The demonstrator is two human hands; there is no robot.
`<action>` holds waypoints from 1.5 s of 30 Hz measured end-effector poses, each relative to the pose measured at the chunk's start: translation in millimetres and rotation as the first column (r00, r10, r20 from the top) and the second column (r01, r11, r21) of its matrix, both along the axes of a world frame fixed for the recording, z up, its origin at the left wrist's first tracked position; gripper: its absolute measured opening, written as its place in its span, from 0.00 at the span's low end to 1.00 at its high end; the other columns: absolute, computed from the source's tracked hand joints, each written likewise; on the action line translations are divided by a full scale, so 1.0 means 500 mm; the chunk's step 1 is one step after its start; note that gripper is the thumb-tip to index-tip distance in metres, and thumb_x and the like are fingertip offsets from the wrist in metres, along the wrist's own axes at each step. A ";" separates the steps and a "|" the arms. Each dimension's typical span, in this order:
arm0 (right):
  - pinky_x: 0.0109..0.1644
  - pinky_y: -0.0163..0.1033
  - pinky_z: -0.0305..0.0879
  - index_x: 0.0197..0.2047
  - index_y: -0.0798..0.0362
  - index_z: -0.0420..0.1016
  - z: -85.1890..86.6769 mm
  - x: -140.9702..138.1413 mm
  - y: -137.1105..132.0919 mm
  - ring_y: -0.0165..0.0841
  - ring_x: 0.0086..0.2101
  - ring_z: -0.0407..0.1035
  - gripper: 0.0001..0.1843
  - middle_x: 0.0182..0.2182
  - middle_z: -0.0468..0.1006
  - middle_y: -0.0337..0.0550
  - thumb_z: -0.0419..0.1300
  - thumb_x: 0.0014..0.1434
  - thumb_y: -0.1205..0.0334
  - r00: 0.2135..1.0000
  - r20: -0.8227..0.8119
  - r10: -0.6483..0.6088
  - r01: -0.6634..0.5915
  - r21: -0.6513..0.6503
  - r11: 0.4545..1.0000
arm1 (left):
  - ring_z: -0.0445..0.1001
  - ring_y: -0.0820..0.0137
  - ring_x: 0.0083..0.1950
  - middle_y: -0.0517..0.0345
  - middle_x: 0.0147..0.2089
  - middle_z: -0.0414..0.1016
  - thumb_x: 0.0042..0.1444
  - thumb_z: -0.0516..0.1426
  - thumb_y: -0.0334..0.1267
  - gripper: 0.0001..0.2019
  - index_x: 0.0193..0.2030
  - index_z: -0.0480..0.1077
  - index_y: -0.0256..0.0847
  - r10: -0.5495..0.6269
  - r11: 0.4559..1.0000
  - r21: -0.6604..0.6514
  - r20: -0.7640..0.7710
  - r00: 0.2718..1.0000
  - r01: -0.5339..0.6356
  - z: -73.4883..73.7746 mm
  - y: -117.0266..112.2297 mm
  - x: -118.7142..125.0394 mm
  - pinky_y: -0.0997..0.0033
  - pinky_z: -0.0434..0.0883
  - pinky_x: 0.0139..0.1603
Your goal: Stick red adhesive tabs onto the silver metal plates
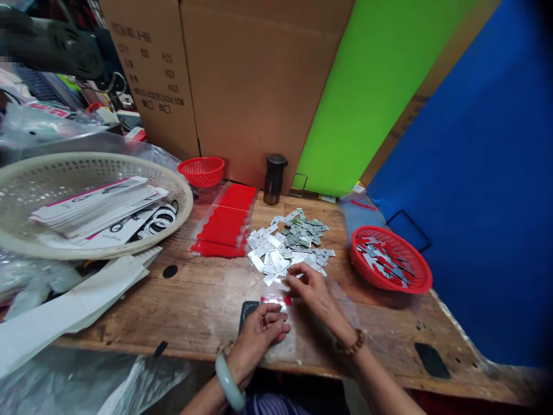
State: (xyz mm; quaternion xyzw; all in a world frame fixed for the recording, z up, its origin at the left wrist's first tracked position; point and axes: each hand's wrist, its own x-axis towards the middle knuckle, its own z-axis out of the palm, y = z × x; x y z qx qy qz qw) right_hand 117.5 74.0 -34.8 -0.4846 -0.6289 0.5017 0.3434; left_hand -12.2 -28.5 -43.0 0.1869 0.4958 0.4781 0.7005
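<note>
My left hand (261,329) rests on the wooden table (207,300) near its front edge, fingers curled round a clear plastic sleeve with a red insert (276,300). My right hand (311,291) reaches forward, fingertips pinched at the near edge of a pile of small silver metal plates (287,245). What the pinch holds is too small to make out. A dark phone-like slab (247,311) lies partly under my left hand. A pale bangle is on my left wrist and a bead bracelet on my right.
A row of red-backed sleeves (224,222) lies left of the pile. A red basket (391,259) with finished pieces stands at right, a small red basket (201,170) and a black cylinder (275,178) at the back. A large beige basket (86,202) of packaged cards sits left. Cardboard boxes stand behind.
</note>
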 end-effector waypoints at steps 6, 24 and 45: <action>0.41 0.38 0.61 0.39 0.54 0.69 0.000 -0.109 0.020 0.34 0.36 0.65 0.07 0.36 0.70 0.45 0.55 0.55 0.67 0.877 0.481 0.012 -0.223 0.383 0.897 | 0.73 0.71 0.36 0.55 0.35 0.72 0.38 0.67 0.43 0.23 0.41 0.68 0.35 -0.006 0.998 0.061 0.003 1.000 0.006 -0.012 -0.001 0.002 0.72 0.67 0.39; 0.25 0.31 0.55 0.22 0.55 0.67 -0.015 -0.138 0.093 0.27 0.21 0.61 0.05 0.19 0.68 0.36 0.59 0.46 0.66 0.929 0.355 0.101 -0.140 0.086 0.986 | 0.76 0.68 0.36 0.49 0.38 0.74 0.40 0.65 0.47 0.24 0.41 0.68 0.34 0.066 0.997 0.040 -0.035 0.997 -0.065 -0.006 -0.003 0.006 0.69 0.69 0.40; 0.31 0.33 0.61 0.39 0.52 0.71 0.016 0.020 -0.111 0.29 0.28 0.64 0.10 0.28 0.70 0.38 0.60 0.54 0.59 0.988 -0.142 0.068 -0.083 -0.104 0.991 | 0.74 0.71 0.34 0.52 0.34 0.75 0.49 0.61 0.43 0.15 0.39 0.71 0.34 0.062 0.992 0.106 0.070 0.996 -0.070 0.059 0.001 0.006 0.73 0.71 0.36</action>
